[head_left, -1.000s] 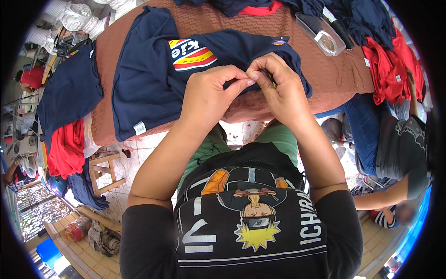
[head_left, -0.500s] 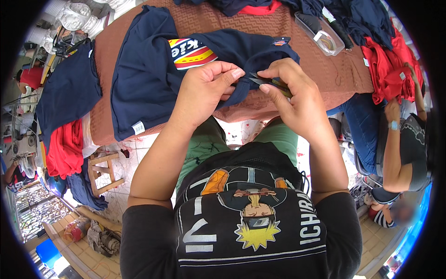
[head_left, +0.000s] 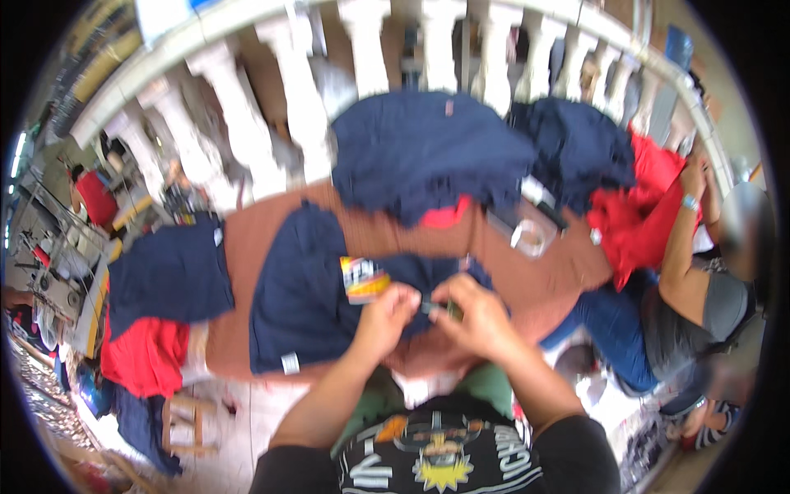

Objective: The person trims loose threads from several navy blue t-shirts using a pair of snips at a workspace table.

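A navy garment (head_left: 300, 296) with a yellow, red and white printed patch (head_left: 362, 278) lies in front of me. My left hand (head_left: 388, 319) is closed in a pinch on the garment's edge, just below the patch. My right hand (head_left: 476, 317) holds small thread snips (head_left: 451, 309), their blades pointing left toward my left fingertips. The picture is smeared, so I cannot tell whether the blades touch the cloth or a thread.
The brown-covered table (head_left: 395, 221) bears a large navy pile (head_left: 432, 148) and a clear plastic tray (head_left: 527, 230). White balusters (head_left: 292, 90) line the back. Navy cloth (head_left: 173, 267) hangs at left. A co-worker's arm (head_left: 679, 239) is beside red garments (head_left: 629, 222) at right.
The view has tilted up, bringing the balusters and the far navy pile into sight. Both hands keep close together at the garment, with the snips still in my right hand.
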Tool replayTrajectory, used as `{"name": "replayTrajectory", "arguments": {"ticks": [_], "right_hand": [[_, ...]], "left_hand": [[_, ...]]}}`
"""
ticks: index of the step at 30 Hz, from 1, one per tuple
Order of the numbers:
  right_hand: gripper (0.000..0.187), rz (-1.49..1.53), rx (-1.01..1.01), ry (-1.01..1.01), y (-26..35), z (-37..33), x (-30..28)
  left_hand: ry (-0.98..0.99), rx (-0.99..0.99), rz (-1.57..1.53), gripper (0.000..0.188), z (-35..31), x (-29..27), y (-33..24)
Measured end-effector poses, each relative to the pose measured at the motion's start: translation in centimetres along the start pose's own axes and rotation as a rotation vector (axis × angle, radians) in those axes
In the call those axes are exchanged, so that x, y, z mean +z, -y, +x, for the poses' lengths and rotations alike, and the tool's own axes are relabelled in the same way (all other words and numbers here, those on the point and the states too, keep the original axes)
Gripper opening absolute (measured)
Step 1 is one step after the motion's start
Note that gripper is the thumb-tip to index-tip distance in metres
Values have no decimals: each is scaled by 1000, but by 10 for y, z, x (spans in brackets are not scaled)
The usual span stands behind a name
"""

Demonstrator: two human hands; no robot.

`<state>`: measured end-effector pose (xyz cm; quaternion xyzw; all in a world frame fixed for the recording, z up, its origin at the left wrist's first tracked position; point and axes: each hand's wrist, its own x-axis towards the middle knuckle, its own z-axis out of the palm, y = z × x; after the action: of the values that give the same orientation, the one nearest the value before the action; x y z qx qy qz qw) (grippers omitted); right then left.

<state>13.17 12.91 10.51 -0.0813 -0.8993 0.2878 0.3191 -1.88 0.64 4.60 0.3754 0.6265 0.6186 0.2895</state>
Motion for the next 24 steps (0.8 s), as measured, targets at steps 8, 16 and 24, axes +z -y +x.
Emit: {"name": "replayTrajectory", "arguments": {"ticks": [8, 16, 24], "right_hand": [[14, -27, 96, 97, 0, 11, 21], [16, -62, 161, 62, 6, 5, 18], [23, 24, 169, 19, -6, -4, 18]], "left_hand": [[-44, 85, 248, 14, -2, 2, -12], [-164, 270, 137, 14, -14, 8, -26], [-58, 449, 536, 27, -24, 16, -46]]}}
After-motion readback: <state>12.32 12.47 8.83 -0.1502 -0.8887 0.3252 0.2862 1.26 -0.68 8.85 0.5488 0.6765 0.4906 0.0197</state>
